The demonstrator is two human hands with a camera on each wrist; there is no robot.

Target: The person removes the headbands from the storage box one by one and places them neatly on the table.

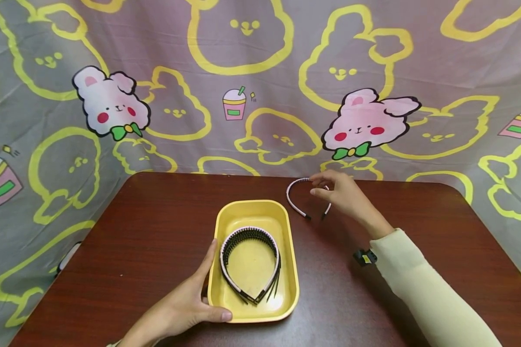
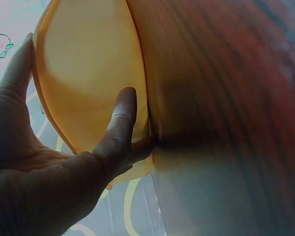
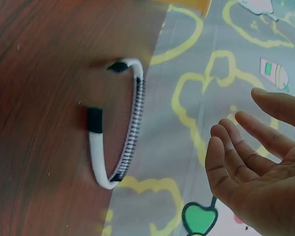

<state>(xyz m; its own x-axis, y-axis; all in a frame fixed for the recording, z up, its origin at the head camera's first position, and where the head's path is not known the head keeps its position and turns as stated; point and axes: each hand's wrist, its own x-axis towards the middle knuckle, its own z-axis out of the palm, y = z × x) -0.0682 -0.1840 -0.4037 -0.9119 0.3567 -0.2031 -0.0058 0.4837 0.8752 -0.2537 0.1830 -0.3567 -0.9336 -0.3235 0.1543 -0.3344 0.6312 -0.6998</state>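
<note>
- Gripping the yellow tray [image 1: 249, 265] with our left hand [image 1: 191, 299], we're probably at the pick-up step.
- Our right hand [image 1: 340, 193], fingers relaxed and empty, is near the loose headband [image 3: 97, 155] on the counter [image 1: 156, 217].
- Next, we likely need to pinch its band.

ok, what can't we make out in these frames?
Head: part of the loose headband, behind the right hand.
Head: exact count of the stacked headbands, which overlap.
Head: some fingers of the left hand, behind the yellow tray.
Left wrist: one end of the tray, cut off by the top edge.
Right wrist: most of the tray, cut off by the top edge.
</note>
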